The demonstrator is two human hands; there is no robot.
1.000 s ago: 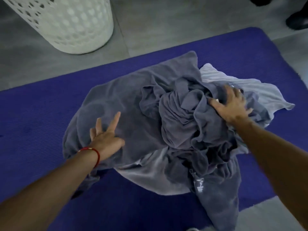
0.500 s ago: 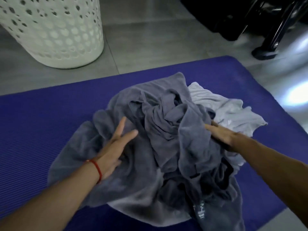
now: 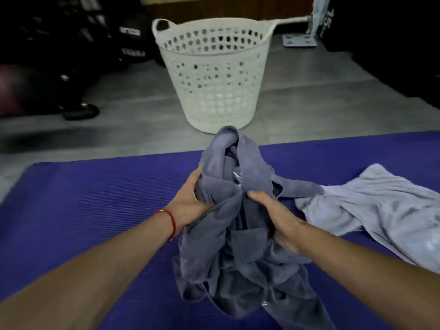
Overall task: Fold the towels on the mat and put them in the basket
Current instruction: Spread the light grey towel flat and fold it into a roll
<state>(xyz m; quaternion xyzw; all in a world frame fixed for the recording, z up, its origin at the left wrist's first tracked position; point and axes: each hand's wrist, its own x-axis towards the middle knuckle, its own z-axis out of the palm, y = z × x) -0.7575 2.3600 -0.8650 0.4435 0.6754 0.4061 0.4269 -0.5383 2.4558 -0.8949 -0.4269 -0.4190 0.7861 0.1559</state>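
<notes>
My left hand (image 3: 190, 201) and right hand (image 3: 273, 215) both grip the bunched dark towel (image 3: 235, 246) lifted over the mat (image 3: 95, 198), its length hanging toward me, the basket (image 3: 212, 75) straight ahead, the pale towel (image 3: 381, 210) nearer my right.

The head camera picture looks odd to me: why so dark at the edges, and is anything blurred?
Head view: dim room, background gear nearly black; wide-angle lens bends the mat edge; basket rim and light towel slightly smeared; dark towel fairly sharp.
</notes>
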